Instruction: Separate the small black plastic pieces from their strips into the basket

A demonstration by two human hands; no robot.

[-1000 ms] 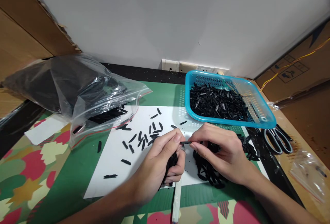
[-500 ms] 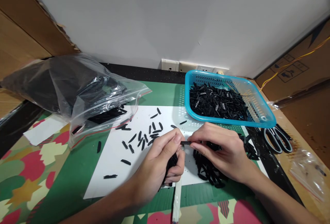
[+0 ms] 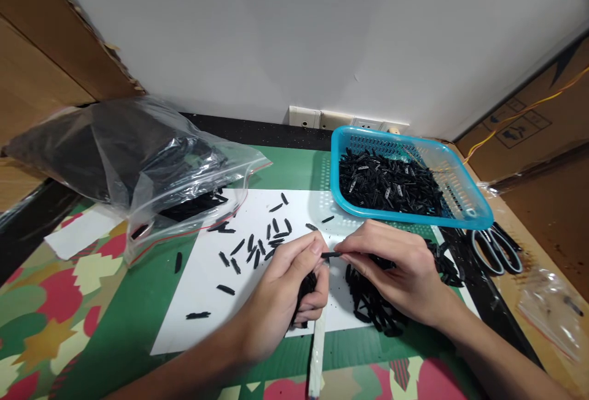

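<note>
Both hands meet over a white paper sheet (image 3: pixel 202 277). My left hand (image 3: pixel 288 289) pinches one end of a small black plastic piece (image 3: pixel 330 255) and curls around a bunch of black pieces (image 3: pixel 306 286) in its palm. The fingertips of my right hand (image 3: pixel 396 271) pinch the piece's other end. A heap of black pieces (image 3: pixel 368 308) lies under my right hand. Several loose black pieces (image 3: pixel 257 243) are scattered on the sheet to the left.
A blue basket (image 3: pixel 464 200) of black pieces stands behind my right hand. A large clear zip bag (image 3: pixel 138 161) of black parts lies at the left. Scissors (image 3: pixel 494 246) and a small clear bag (image 3: pixel 550 308) lie at the right. A white stick (image 3: pixel 316 351) lies at the front.
Almost nothing differs: both hands stay pinched on the same small black piece, with only a slight shift of the fingers.
</note>
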